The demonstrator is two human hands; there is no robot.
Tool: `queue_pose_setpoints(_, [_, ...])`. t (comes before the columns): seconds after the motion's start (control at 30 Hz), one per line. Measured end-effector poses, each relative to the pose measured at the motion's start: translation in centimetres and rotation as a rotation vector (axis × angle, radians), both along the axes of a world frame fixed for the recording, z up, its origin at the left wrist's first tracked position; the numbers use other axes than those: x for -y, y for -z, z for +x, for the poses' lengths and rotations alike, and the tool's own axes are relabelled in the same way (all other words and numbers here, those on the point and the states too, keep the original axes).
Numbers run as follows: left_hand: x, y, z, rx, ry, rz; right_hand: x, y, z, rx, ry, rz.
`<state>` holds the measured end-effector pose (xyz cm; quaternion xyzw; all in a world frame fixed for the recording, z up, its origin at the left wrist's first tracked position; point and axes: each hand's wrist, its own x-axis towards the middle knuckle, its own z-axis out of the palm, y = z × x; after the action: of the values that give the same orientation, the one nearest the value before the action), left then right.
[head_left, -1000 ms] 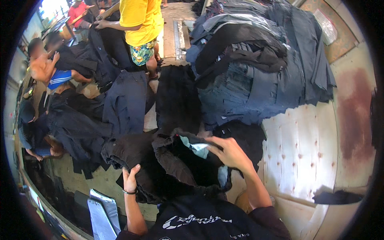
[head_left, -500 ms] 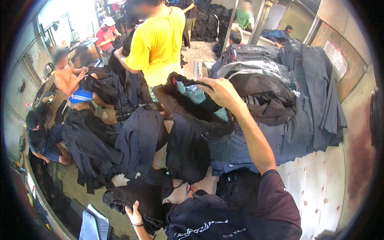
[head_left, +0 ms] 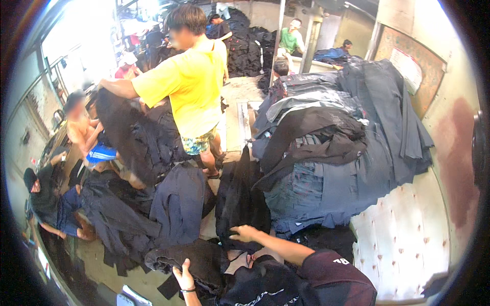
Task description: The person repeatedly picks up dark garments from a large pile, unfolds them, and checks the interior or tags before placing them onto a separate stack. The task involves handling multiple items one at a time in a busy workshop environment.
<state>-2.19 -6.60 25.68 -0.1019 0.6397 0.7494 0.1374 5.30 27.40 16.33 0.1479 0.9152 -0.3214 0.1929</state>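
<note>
At the lower middle, my left hand (head_left: 185,279) lies against a dark bundle of folded garments (head_left: 186,257). Its thumb and a finger are stretched apart, with no cloth visibly pinched between them. My right hand (head_left: 245,233) reaches leftward over my lap, fingers extended and nothing in them, just beside the lower end of a hanging black garment (head_left: 242,199). A brownish-black pair of trousers (head_left: 319,133) lies loosely on top of the big stack of dark trousers (head_left: 352,176) at the right.
A person in a yellow shirt (head_left: 191,84) stands ahead, holding up a black garment (head_left: 125,130). Heaped dark cloth (head_left: 173,204) covers the middle left. Two people sit at the left. A pale tufted panel (head_left: 403,239) lies at the lower right.
My right hand has let go of the dark garment with striped lining and come down to the lower middle. The garment now lies on the stack. The person in yellow has raised a black garment.
</note>
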Motion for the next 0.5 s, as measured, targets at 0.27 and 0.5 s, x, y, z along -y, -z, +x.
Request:
queue_pose_setpoints(0.27, [-1.8,-1.7,-2.7,-0.066,0.466,0.284,16.7,-15.5,-2.2,-0.646,0.079,-0.205])
queue_pose_setpoints(0.5, [1.1,-4.0,-2.9,0.115,0.631,0.144,20.9,-19.3,0.0,-0.456,0.167,0.009])
